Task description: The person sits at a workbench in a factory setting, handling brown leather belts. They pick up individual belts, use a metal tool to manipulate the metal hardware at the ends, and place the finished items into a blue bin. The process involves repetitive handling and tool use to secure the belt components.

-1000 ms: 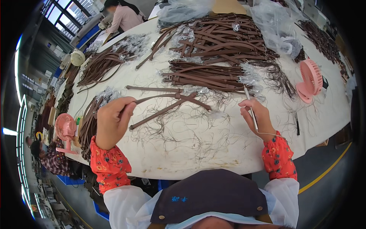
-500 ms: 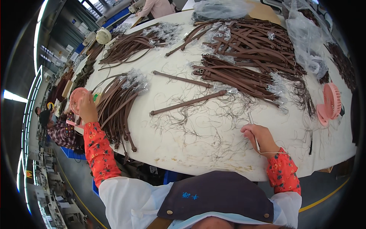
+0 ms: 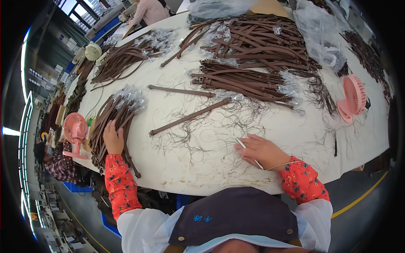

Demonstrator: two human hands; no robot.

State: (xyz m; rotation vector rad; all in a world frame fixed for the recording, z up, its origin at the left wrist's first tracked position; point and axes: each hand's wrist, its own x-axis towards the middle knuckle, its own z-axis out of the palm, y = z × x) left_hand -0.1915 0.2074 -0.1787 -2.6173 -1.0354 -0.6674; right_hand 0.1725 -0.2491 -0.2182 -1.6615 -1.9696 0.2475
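Note:
My left hand (image 3: 113,140) has its thumb and fingers apart over the near-left bundle of brown straps (image 3: 110,116); whether it touches them I cannot tell. Clear plastic wraps the far ends of that bundle. In my right hand (image 3: 268,152) is a slim pale stick-like tool (image 3: 255,161), slanting across under the fingers, with a thin cord (image 3: 289,163) running toward the wrist. The hand is low over the white tabletop (image 3: 202,164). Two single brown straps, an upper one (image 3: 181,90) and a lower one (image 3: 190,117), lie beyond, between the hands.
Loose dark threads (image 3: 185,139) litter the middle. Larger strap piles (image 3: 265,42) and a neat strap stack (image 3: 244,84) lie farther back. Pink fans stand left (image 3: 76,128) and right (image 3: 353,97). Plastic bags (image 3: 320,38) cover the far right. People sit at left (image 3: 61,164) and behind (image 3: 145,12).
My left hand has left the pink fan and come right, over the straps; the fan now faces differently. My right hand has moved left with its tool, fingers more extended. The view has shifted slightly.

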